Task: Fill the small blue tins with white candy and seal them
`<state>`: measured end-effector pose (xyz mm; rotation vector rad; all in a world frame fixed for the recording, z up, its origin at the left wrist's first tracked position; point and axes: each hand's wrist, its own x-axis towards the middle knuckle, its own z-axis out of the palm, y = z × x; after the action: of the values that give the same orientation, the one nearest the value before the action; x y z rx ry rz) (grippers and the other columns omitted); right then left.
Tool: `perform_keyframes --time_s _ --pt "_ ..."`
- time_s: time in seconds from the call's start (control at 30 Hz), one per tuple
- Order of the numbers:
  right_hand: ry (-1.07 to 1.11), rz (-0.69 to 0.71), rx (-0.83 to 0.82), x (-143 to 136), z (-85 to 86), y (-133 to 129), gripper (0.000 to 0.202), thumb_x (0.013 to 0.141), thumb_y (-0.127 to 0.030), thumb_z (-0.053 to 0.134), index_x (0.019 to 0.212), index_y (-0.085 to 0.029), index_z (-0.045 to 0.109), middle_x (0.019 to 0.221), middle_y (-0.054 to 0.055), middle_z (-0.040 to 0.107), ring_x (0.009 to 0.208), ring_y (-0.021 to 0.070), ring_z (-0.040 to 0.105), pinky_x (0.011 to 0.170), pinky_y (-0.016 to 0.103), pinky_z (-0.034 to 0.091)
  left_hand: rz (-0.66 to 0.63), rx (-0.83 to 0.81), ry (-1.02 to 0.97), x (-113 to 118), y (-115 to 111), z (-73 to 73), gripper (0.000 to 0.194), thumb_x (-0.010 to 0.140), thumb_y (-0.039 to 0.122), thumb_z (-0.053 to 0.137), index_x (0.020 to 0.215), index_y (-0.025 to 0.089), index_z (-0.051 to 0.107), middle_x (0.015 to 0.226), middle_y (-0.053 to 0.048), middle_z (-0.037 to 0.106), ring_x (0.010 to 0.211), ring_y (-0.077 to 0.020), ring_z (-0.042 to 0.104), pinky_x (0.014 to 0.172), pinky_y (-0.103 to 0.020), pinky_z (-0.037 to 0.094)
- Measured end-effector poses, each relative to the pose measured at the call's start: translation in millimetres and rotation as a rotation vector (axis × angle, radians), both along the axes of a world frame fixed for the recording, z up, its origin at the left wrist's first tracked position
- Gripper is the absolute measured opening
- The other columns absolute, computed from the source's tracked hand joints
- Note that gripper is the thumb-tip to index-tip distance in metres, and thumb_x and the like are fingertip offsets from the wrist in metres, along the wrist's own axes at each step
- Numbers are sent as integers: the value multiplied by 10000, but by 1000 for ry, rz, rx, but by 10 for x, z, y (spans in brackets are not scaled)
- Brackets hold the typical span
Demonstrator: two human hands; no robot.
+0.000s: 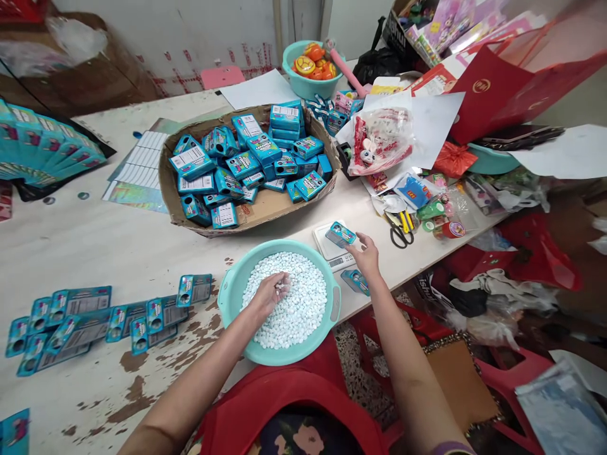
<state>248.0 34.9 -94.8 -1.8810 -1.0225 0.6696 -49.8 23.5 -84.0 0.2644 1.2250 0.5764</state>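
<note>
A turquoise plastic basin [229, 300] full of small white tablets [303, 309] stands at the table's front edge. My left hand [270, 294] is over the tablets, its fingers curled around a few of them. Right of the basin lies a small digital scale [339, 260] with a small blue box [340, 234] on its plate. My right hand [365, 254] has its thumb and fingers at the near end of that box, gripping it. Another blue box [355, 281] rests on the table just below the scale, beside my right wrist.
Behind the basin sits a cut-down cardboard box [256, 215] holding many blue boxes. Flat blue cartons [71, 316] lie at left. Scissors [401, 234], small toys and bags crowd the right. A second basin [303, 85] with orange toys stands at the back.
</note>
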Motion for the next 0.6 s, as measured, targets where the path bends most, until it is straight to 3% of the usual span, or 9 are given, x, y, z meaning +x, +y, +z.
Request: perform_keyframes --time_s 0.07,0.17,0.3,0.43,0.5,0.6 --pt "6 6 13 -53 -13 112 587 621 -417 739 1141 -195 582 1156 99 619 1078 274 551 928 439 419 -8 -7 -6 33 7 18 149 828 247 576 865 113 628 716 -28 607 525 -85 582 490 -193 452" --pt "-18 59 65 -174 88 234 446 658 -430 711 1028 -192 635 990 68 661 946 259 591 859 410 453 10 -43 -20 115 48 67 179 852 261 542 842 103 625 690 -31 601 511 -88 576 476 -192 444" --pt "-265 232 228 -450 497 102 304 730 -315 676 1028 -257 654 1002 50 640 982 246 562 881 396 440 84 -38 -113 238 139 208 276 889 337 492 868 98 629 698 -46 613 515 -90 572 486 -192 449" --pt "-509 526 243 -753 832 -211 439 765 -106 581 1114 -369 627 1059 1 660 1047 236 553 1053 463 264 186 -6 -266 419 244 404 415 902 485 414 916 128 624 741 -59 632 584 -121 600 535 -225 486" --pt "-583 626 229 -856 858 -304 499 771 -57 535 1132 -392 616 1058 -16 674 1053 231 560 1078 472 195 239 -12 -294 527 281 453 388 901 473 423 903 136 615 730 -47 627 582 -119 588 548 -235 494" --pt "-645 629 223 -925 795 -343 524 767 -40 518 1157 -380 603 1059 -11 681 1048 233 564 1071 474 188 316 -45 -267 647 297 433 200 881 312 510 828 134 583 686 -21 600 557 -99 557 516 -205 468"
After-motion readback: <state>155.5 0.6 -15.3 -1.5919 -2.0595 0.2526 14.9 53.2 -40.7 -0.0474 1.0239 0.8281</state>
